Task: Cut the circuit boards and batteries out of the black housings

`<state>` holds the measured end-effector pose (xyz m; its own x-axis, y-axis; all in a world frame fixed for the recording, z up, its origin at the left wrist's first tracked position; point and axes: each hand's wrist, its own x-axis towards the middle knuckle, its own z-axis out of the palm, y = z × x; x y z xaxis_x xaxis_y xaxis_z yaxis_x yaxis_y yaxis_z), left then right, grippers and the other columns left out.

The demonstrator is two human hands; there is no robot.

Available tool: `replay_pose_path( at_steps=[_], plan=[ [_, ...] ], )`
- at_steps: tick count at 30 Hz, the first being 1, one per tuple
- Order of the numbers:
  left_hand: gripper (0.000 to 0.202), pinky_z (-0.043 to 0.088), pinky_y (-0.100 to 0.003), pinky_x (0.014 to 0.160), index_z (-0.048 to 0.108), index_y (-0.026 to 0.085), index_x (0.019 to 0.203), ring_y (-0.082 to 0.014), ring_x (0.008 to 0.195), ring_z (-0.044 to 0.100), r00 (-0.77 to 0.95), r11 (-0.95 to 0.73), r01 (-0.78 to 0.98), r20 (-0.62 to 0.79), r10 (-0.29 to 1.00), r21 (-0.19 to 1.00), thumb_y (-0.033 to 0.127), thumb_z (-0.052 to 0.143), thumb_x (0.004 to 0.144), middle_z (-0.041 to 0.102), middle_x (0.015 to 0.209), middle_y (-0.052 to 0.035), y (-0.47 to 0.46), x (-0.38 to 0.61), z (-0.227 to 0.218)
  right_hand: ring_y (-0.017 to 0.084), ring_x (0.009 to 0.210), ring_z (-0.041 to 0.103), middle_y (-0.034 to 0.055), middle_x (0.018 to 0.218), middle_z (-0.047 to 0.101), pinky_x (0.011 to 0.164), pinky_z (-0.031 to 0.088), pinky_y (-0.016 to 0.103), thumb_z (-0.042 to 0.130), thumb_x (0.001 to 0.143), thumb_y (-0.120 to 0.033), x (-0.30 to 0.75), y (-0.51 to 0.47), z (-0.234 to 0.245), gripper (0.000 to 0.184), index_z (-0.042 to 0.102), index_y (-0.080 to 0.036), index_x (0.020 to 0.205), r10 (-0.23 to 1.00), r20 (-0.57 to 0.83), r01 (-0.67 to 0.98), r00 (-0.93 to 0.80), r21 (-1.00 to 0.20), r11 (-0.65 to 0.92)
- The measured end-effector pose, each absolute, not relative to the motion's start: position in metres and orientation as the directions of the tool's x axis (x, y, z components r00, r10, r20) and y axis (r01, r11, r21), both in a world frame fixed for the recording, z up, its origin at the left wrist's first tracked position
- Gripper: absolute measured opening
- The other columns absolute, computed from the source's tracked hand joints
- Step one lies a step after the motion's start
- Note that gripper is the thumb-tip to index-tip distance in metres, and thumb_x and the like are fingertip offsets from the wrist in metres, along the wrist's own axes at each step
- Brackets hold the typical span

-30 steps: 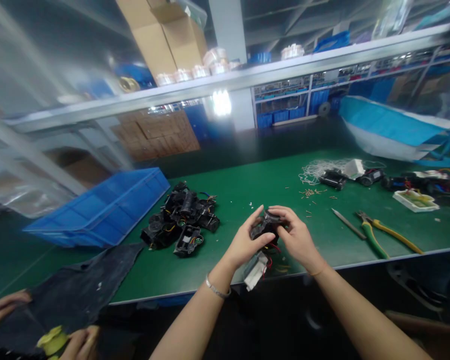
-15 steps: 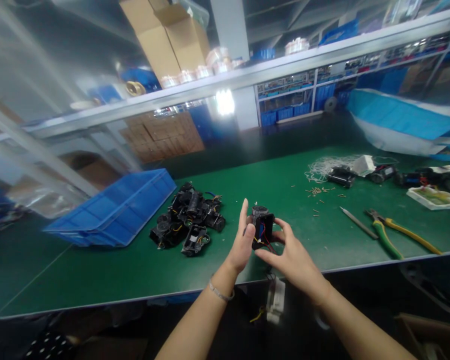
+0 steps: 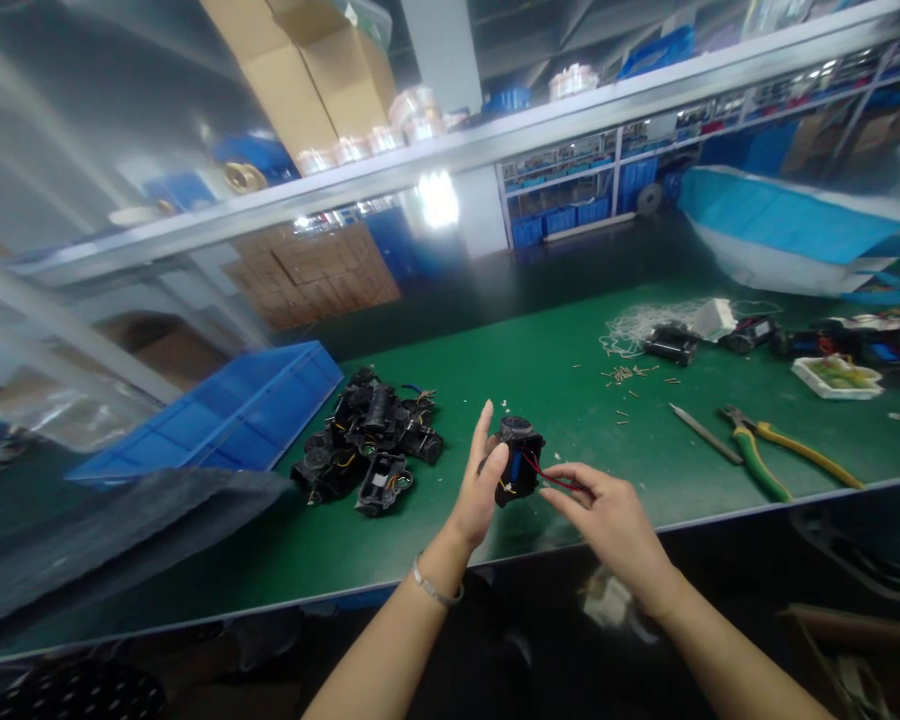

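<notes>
My left hand point(image 3: 480, 485) grips a small black plastic housing point(image 3: 523, 465) from its left side, index finger pointing up. The housing has a round dark top, a blue part inside and a short yellow wire. My right hand point(image 3: 607, 515) pinches red and dark wires point(image 3: 564, 482) that come out of the housing's open side and pulls them out to the right. Below the right hand hangs a blurred white part point(image 3: 607, 598), past the table edge. To the left of my hands lies a pile of similar black housings point(image 3: 379, 425).
A blue bin point(image 3: 217, 410) stands left on the green table point(image 3: 465, 360). Pliers point(image 3: 754, 450), a pen-like tool point(image 3: 705, 433), scattered screws point(image 3: 626, 375) and a white tray point(image 3: 836, 380) lie on the right. A dark grey sleeve-like shape point(image 3: 120, 540) covers the front left.
My right hand has left the housing and moved right, drawing the wires out. The white part swung right and blurred. A dark grey shape has entered at the left.
</notes>
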<state>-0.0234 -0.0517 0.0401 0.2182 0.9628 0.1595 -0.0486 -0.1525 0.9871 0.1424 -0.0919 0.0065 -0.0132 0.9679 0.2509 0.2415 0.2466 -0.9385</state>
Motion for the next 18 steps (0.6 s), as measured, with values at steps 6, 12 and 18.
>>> replay_pose_path(
  at_steps=[6,12,18],
  plan=[
    [0.067,0.035,-0.034,0.105,0.022,0.025,0.145,-0.0232,0.122,0.048,0.284,-0.186,0.047,0.165,0.945,0.981,0.047,0.048,0.088,0.051,0.134,-0.0061,-0.051,-0.018,0.038,0.015,0.064,0.052,0.0042,0.079,0.060,0.058,0.043,0.027,0.052,0.087,-0.045,0.144,-0.090,0.013,0.027,0.064,-0.021,0.086,0.958,0.246,0.146,0.144,-0.963,0.225],
    [0.064,0.036,-0.034,0.105,0.025,0.024,0.144,-0.0213,0.117,0.051,0.268,-0.234,0.075,0.207,0.941,0.969,0.044,0.049,0.089,0.054,0.129,-0.0067,-0.051,-0.013,0.033,0.009,0.057,0.038,0.0011,0.084,0.046,0.047,0.032,0.021,0.055,0.084,-0.045,0.143,-0.085,0.013,0.028,0.056,-0.018,0.080,0.992,0.103,-0.203,-0.080,-0.975,0.084],
    [0.059,0.049,-0.028,0.087,0.035,0.024,0.138,-0.0188,0.103,0.058,0.059,-0.087,-0.006,0.087,0.994,0.996,0.050,0.048,0.087,0.058,0.121,-0.0058,-0.041,-0.012,0.031,0.015,0.081,0.046,0.0009,0.085,0.045,0.070,0.040,0.025,0.057,0.085,-0.036,0.135,-0.097,0.008,0.021,0.056,-0.019,0.073,0.939,0.272,-0.137,-0.209,-0.959,0.248]
  ],
)
